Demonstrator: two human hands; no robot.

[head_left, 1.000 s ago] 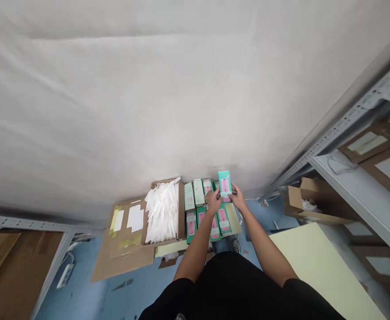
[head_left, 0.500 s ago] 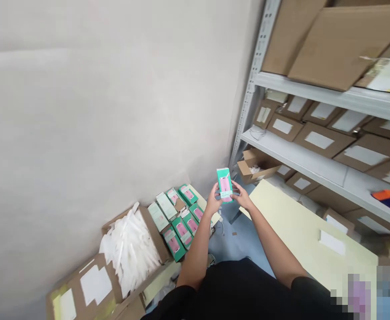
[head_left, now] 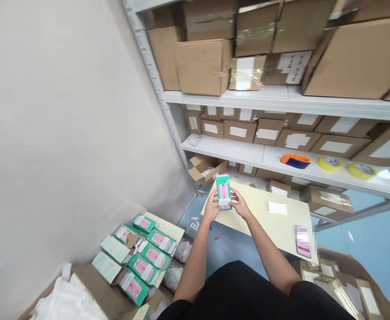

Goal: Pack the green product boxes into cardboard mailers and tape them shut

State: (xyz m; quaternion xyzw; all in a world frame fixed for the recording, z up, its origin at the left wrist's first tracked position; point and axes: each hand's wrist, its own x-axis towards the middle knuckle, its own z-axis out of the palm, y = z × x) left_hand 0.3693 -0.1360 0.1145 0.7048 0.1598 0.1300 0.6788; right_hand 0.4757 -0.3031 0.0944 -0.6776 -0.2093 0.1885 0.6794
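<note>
A small green box with a pink picture on its front (head_left: 224, 192) is held upright between my two hands. My left hand (head_left: 212, 206) grips its left edge, and my right hand (head_left: 239, 203) grips the right edge with the thumb on the lower front. The box is above the near left end of a pale yellow table (head_left: 255, 205). On that table lie a small white item (head_left: 277, 208) and a pink phone-like object (head_left: 303, 243), partly blurred out. More green boxes of the same kind (head_left: 143, 268) are grouped at the lower left.
Metal shelves (head_left: 221, 149) with many brown cartons stand ahead. An orange-and-blue tape dispenser (head_left: 295, 161) and yellow tape rolls (head_left: 329, 162) sit on one shelf. An open carton (head_left: 207, 169) is beyond the table. A carton of white material (head_left: 71, 298) is at lower left.
My view has swung to the right, towards the shelves and table. The green box, still in both hands, has come from the gap between the tables to over the table's left end.
</note>
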